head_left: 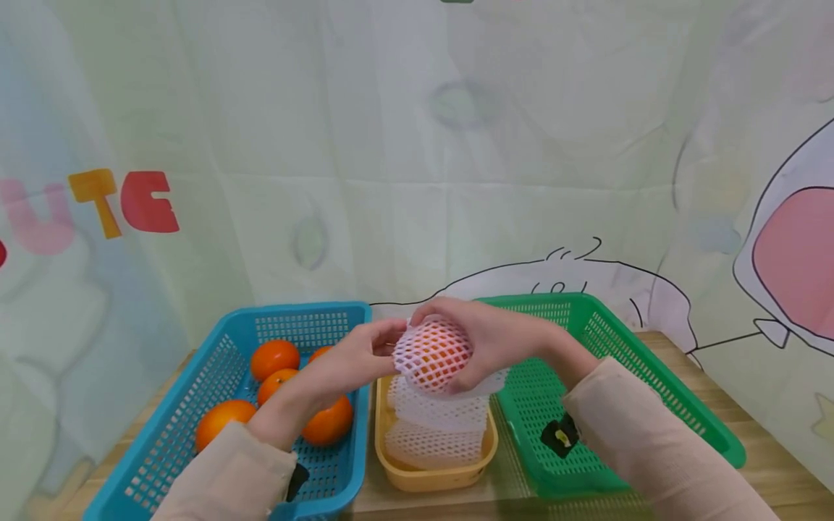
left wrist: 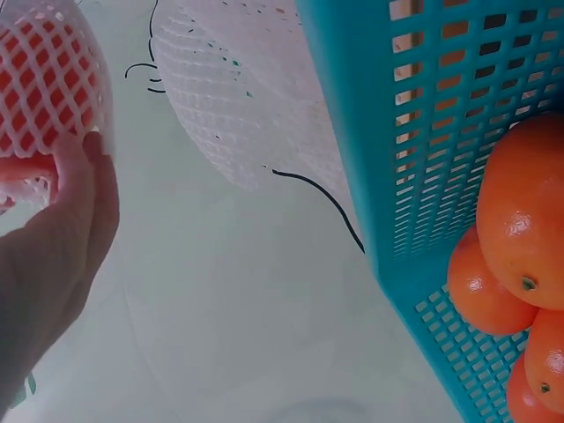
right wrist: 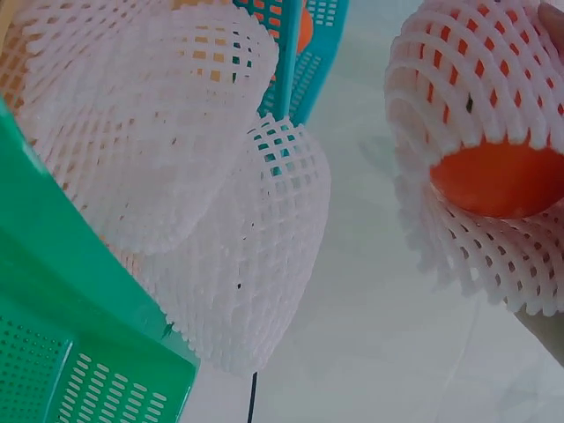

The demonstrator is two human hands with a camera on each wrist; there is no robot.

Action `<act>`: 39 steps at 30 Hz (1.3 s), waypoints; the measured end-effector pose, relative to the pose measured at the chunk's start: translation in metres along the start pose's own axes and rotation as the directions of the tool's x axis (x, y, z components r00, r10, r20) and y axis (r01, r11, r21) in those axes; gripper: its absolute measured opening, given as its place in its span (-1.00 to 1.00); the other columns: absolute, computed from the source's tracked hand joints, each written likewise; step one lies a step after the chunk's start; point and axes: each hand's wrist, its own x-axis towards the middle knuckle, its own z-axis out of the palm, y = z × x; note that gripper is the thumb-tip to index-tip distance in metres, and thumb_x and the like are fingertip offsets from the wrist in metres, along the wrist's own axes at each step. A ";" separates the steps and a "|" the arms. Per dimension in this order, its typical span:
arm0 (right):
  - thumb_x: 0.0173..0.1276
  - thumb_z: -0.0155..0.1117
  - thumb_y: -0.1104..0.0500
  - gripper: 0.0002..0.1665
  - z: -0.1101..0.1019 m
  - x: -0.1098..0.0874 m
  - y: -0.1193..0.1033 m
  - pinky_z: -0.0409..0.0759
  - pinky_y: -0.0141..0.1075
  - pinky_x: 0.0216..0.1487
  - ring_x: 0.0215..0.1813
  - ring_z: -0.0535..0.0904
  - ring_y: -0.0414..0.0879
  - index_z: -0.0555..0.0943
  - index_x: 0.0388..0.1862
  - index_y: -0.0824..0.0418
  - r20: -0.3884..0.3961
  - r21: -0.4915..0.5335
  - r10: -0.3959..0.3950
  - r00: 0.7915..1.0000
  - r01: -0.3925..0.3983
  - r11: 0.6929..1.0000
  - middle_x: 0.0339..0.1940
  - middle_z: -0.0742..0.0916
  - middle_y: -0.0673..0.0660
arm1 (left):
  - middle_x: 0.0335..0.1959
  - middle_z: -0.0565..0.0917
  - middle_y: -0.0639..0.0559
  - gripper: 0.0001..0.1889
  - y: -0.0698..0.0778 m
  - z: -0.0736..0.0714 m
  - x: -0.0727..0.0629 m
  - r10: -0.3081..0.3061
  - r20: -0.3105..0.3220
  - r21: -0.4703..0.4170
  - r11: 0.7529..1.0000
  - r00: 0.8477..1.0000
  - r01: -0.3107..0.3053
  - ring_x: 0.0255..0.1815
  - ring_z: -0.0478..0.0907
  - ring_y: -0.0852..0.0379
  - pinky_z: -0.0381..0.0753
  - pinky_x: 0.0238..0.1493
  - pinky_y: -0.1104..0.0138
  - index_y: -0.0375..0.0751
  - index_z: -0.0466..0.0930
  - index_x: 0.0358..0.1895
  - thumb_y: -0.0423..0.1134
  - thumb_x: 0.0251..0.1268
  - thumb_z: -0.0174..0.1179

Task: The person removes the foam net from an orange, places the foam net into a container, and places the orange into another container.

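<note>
Between both hands is an orange (right wrist: pixel 498 181) inside a white foam net sleeve (head_left: pixel 433 354), held above a small yellow basket (head_left: pixel 436 479). My right hand (head_left: pixel 498 336) grips it from the right, fingers over the top and thumb low at the front. My left hand (head_left: pixel 355 354) pinches the sleeve's left edge with thumb and fingertips. In the right wrist view, bare orange skin shows at the sleeve's open end. More foam net sleeves (head_left: pixel 436 438) lie stacked in the yellow basket below, sticking up past its back rim.
To the left stands a blue basket (head_left: pixel 360 463) with several loose oranges (head_left: pixel 275 359); my left forearm crosses over it. A green basket (head_left: pixel 625 362) stands at the right, under my right forearm. Behind the wooden table (head_left: pixel 791 470) hangs a printed cloth (head_left: pixel 391 239).
</note>
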 end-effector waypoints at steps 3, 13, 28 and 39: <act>-0.05 0.44 0.21 -0.21 0.001 0.003 -0.002 0.59 -0.27 -0.10 -0.05 0.48 -0.12 0.29 0.17 0.11 -0.021 -0.019 -0.026 0.999 0.026 0.999 0.01 0.51 0.00 | 0.17 0.44 -0.16 -0.40 0.002 0.002 0.001 -0.017 -0.011 0.007 1.000 1.000 0.017 0.13 0.41 -0.06 0.49 0.12 0.15 -0.32 0.19 0.32 -0.26 0.25 0.18; -0.07 0.46 0.22 -0.20 0.006 0.016 -0.006 0.58 -0.30 -0.09 -0.06 0.48 -0.15 0.33 0.18 0.13 -0.077 -0.063 -0.091 0.993 0.087 0.994 0.02 0.52 -0.01 | 0.10 0.43 -0.13 -0.41 0.005 0.003 0.001 -0.012 -0.023 -0.008 1.000 1.000 0.012 0.03 0.39 -0.05 0.47 0.06 0.18 -0.27 0.19 0.25 -0.22 0.21 0.23; 0.05 0.47 0.23 -0.11 0.001 0.013 -0.003 0.42 -0.23 0.19 0.22 0.38 -0.13 0.30 0.37 0.16 -0.012 -0.098 -0.095 0.995 0.093 0.991 0.29 0.47 0.03 | 0.14 0.40 -0.20 -0.32 -0.003 -0.009 -0.009 -0.031 -0.032 -0.071 0.997 0.999 0.029 -0.02 0.41 -0.07 0.55 -0.08 0.22 -0.21 0.16 0.32 -0.25 0.16 0.28; 0.20 0.22 0.45 -0.19 0.000 0.010 -0.004 0.51 -0.31 0.07 0.15 0.42 -0.13 0.28 0.40 0.05 0.010 -0.087 -0.017 1.000 0.017 0.996 0.32 0.44 0.00 | 0.14 0.36 -0.25 -0.29 -0.004 -0.023 -0.023 -0.137 -0.066 -0.083 0.988 0.988 0.131 -0.08 0.47 -0.05 0.56 -0.09 0.23 -0.16 0.07 0.38 -0.39 0.12 0.12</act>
